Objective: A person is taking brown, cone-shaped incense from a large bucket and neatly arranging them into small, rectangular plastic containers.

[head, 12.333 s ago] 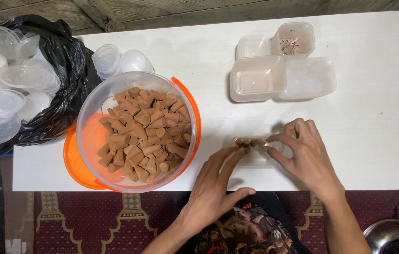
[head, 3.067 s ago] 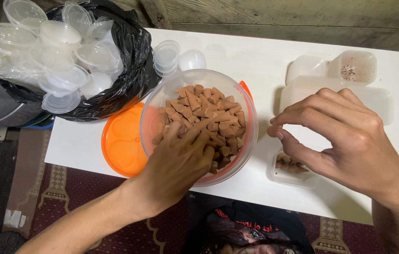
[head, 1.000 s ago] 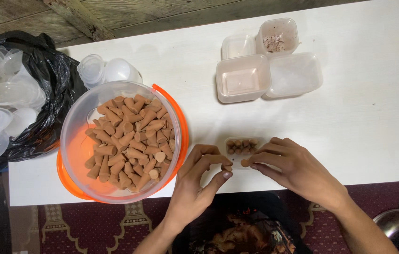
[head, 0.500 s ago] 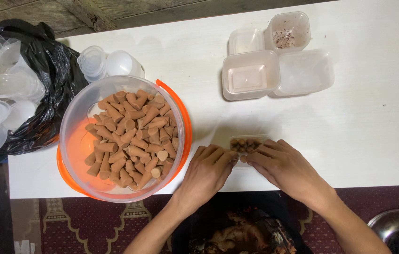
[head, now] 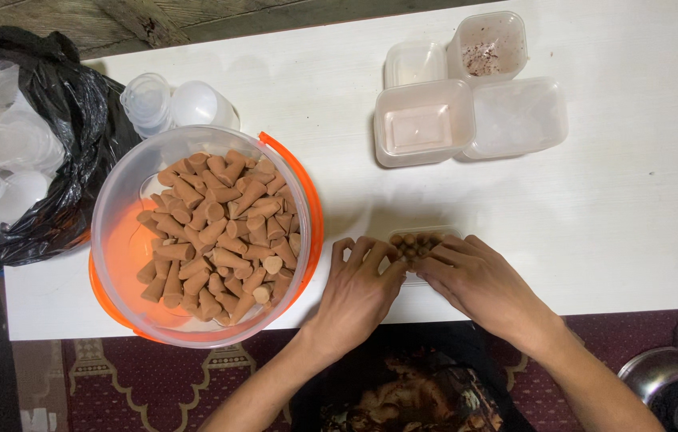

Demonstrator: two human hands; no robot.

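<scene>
Small clear rectangular plastic tray [head: 417, 238] sits on the white table [head: 635, 200] near its front edge, just right of the large tub, partly covered by both hands. It holds short brown cone-shaped pieces [head: 412, 243] standing close together, tips up.

Step in hand (judged): seating cones in the tray.
1. Keep pieces upright, packed w/o gaps; press from both sides evenly.
2. Use fingertips only. The cones look likely to crumble under force.
3. Steady the tray against the table so it does not slide or tip.
4. Check rows are level before letting go.

Hand pose:
- Left hand [head: 359, 292]: palm down, fingers spread and extended fwd, fingertips touching the tray's left end and the cones. Not clenched; pressing, no full grasp.
- Right hand [head: 479, 284]: palm down, fingers angled left over the tray's right end, tips on the cones. Also flat contact, nothing enclosed.
- Both forearms enter from the bottom edge, converging on the tray.

Surroundings: large round clear plastic tub [head: 199, 236] of loose brown cones rests on an orange lid [head: 312, 210], to the left. Group of empty frosted square plastic containers [head: 467, 96] lies well apart at the table's far side. Black plastic bag [head: 75, 152] of clear cups at far left.
</scene>
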